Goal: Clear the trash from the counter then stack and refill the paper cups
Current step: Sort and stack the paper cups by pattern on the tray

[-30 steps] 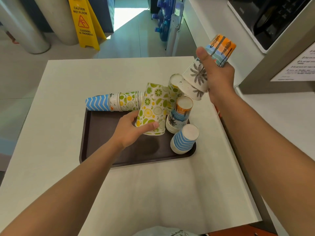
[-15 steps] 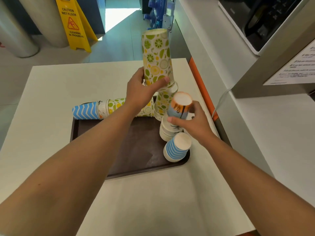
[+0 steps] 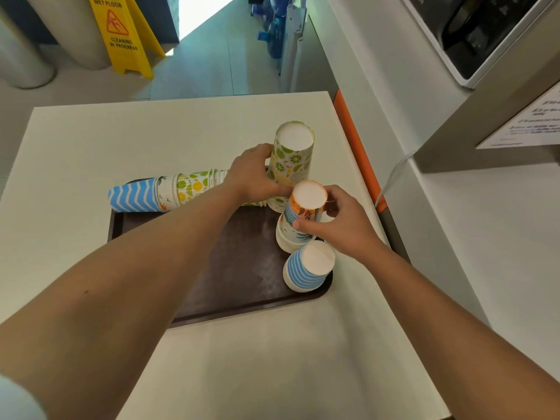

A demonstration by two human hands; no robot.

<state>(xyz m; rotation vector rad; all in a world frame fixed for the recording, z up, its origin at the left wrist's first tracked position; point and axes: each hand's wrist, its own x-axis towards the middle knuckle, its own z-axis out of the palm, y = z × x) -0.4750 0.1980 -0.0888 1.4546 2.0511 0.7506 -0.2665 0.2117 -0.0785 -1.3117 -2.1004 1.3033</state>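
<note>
The left hand's (image 3: 253, 174) fingers wrap the side of a tall upside-down stack of lemon-and-lime printed paper cups (image 3: 291, 160), standing at the far right corner of the dark brown plastic tray (image 3: 230, 268). The right hand's (image 3: 342, 225) fingers pinch an inverted orange-and-blue palm-print paper cup (image 3: 304, 204) atop a short white stack. This looks like the stacking step. Next, each stack likely needs pressing down squarely; a striped blue cup stack (image 3: 307, 268) and a fallen row of mixed cups (image 3: 163, 194) wait on the white tabletop (image 3: 272, 359).
</note>
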